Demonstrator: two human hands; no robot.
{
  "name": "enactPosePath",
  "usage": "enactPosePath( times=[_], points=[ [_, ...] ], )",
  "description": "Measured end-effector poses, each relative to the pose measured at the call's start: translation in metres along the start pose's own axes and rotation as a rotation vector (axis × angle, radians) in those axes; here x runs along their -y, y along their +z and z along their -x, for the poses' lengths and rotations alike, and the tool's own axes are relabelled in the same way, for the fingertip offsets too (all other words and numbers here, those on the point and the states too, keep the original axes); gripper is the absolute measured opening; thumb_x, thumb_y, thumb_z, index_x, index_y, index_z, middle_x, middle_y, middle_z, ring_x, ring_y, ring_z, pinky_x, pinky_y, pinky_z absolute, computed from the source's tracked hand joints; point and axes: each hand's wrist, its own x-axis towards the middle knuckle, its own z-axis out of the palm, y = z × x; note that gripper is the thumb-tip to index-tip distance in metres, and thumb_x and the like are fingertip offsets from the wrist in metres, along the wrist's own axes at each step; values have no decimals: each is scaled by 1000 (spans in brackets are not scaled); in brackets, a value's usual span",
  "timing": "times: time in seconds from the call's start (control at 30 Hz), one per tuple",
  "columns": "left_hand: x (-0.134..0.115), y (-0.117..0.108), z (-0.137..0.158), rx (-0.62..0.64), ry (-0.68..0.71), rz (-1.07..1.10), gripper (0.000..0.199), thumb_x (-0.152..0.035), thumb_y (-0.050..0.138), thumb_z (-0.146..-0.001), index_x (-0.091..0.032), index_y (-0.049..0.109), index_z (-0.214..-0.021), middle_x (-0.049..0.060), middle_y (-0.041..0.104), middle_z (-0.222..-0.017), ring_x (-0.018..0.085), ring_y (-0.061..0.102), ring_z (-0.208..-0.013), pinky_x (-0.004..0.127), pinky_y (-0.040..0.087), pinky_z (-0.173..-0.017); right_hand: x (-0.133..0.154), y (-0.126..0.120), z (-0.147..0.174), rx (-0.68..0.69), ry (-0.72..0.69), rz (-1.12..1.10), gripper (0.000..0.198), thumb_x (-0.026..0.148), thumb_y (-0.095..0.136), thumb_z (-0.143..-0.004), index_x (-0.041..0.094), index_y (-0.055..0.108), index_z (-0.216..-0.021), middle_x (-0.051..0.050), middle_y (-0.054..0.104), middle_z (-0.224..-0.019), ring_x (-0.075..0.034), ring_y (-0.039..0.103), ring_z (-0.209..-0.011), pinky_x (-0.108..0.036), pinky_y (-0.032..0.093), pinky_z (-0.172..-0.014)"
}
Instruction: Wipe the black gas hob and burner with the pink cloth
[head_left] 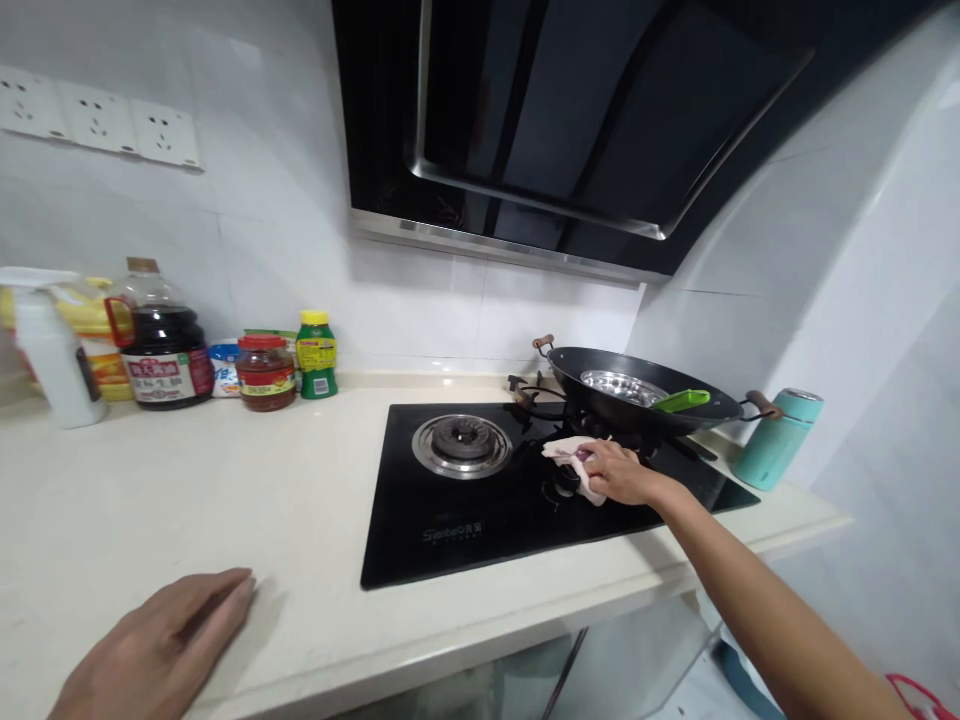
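My right hand (616, 472) presses a pale cloth (568, 448) onto the black glass gas stove (480, 540), fingers closed on it. The cloth lies beside a control knob (564, 484), to the right of the left burner (462, 446). Behind my right hand a black wok (600, 364) with wooden handles sits over the right side of the stove. Inside the wok are a shiny metal dish (622, 386) and something with a green handle (681, 401). At the lower left, my left hand (161, 645) is over the pale countertop (300, 510), holding nothing, its fingers stretched out.
Along the wall stand a white spray bottle (56, 360), a soy sauce bottle (166, 345), a red-lidded jar (266, 375) and a green bottle with a yellow cap (316, 355). A turquoise flask (778, 440) is at the right. A black range hood (525, 130) hangs above.
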Motion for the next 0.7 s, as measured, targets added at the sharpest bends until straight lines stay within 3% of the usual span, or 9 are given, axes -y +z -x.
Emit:
enactPosePath(
  times=[0.1,0.2,0.3,0.4,0.57,0.7],
  points=[
    [-5,-1,2,-2,-14,-7,55,-72,43,-80,-30,75,-95,0,79,-105,25,72,-98,39,55,-95,14,7,15,-58,-47,52,30,27,45,-89,28,75,-93,-5,58,-143,-32,34,-144,-63,16,-116],
    [-7,-1,3,24,-36,-21,57,-71,42,-80,-29,75,-98,1,78,-110,26,71,-103,41,53,-97,28,14,34,-105,-100,86,32,37,43,-96,26,72,-90,-7,64,-131,-28,38,-142,-58,15,-118],
    [-8,-2,4,29,-12,-32,58,-70,41,-82,-27,75,-101,2,77,-112,26,70,-104,41,53,-97,36,20,51,-209,-179,92,33,48,52,-95,22,69,-84,-10,66,-120,-29,43,-136,-51,23,-116],
    [-10,-4,5,13,51,-60,55,-67,42,-84,-26,75,-102,3,77,-111,26,70,-103,39,52,-97,37,27,65,-315,-237,45,28,39,51,-96,21,65,-80,-9,67,-105,-26,56,-117,-44,36,-106],
    [-13,-5,7,11,95,-95,52,-61,40,-89,-25,74,-105,5,77,-112,26,70,-104,38,50,-98,12,41,96,-406,-224,-15,31,36,45,-98,22,53,-71,-4,60,-77,-19,57,-77,-33,44,-77],
    [-9,-1,7,33,103,-97,53,-60,39,-91,-23,71,-110,6,75,-117,27,67,-111,41,46,-103,-37,54,118,-473,-16,75,30,50,49,-94,21,57,-87,-5,60,-78,-21,58,-74,-35,45,-72]
  ],
)
